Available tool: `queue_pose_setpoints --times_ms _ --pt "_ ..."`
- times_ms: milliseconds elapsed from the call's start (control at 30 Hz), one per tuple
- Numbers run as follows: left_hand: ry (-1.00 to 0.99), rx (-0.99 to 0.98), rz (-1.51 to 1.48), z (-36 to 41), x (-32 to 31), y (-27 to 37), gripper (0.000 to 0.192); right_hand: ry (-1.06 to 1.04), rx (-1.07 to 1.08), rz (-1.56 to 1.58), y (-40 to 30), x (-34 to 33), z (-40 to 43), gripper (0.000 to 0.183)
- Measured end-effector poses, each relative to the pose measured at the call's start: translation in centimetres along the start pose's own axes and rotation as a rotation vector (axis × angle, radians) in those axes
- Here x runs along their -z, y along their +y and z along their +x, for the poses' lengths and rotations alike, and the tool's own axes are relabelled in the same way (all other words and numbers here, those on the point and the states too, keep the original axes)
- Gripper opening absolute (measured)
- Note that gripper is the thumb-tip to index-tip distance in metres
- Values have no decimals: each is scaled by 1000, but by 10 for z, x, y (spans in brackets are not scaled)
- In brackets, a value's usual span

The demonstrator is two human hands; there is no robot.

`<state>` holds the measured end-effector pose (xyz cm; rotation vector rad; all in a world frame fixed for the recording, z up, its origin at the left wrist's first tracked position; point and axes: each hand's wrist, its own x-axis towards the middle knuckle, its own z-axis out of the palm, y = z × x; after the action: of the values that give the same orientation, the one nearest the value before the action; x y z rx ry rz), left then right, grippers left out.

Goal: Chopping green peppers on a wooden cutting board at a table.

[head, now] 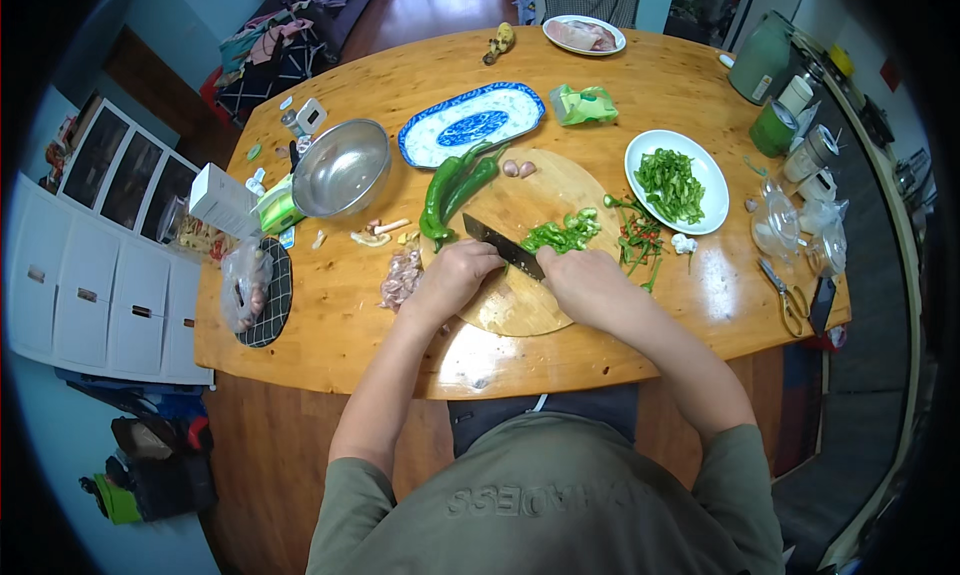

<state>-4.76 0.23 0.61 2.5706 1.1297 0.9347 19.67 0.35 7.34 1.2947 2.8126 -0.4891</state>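
Observation:
My right hand (589, 282) grips the handle of a dark-bladed kitchen knife (501, 246), whose blade slants across the round wooden cutting board (517, 312). Close beside the blade, my left hand (459, 273) rests on the board with curled fingers. A bit of green shows by its fingertips; whatever lies beneath them is hidden. Chopped green pepper (562, 231) is heaped on the far side of the blade. Whole long green peppers (457, 188) lie across the board's left edge, near two unpeeled garlic cloves (518, 169). Sliced raw meat (402, 278) sits left of my left hand.
A white plate of cut green pepper (670, 186) stands right of the board, beside pepper stems and small red chillies (641, 233). Behind are a blue-patterned platter (471, 124) and a metal strainer bowl (342, 168). Scissors (786, 301) and jars (810, 153) occupy the right side.

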Motion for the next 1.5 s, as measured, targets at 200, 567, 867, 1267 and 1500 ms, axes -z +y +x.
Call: queue_pose_setpoints --times_ms 200,567,867,1267,1500 --pt "-84 -17 40 4 -1 -3 15 -98 -75 101 0 1 2 17" --pt "-40 61 87 8 -16 10 18 43 -303 373 13 -1 -25 26" --pt "314 431 29 27 -62 32 39 258 -379 -51 61 8 -52 13" --pt "260 552 18 67 -94 52 77 223 -374 145 69 -25 -23 16" --pt "206 546 135 85 -104 57 72 182 -531 1062 61 -45 -29 22"
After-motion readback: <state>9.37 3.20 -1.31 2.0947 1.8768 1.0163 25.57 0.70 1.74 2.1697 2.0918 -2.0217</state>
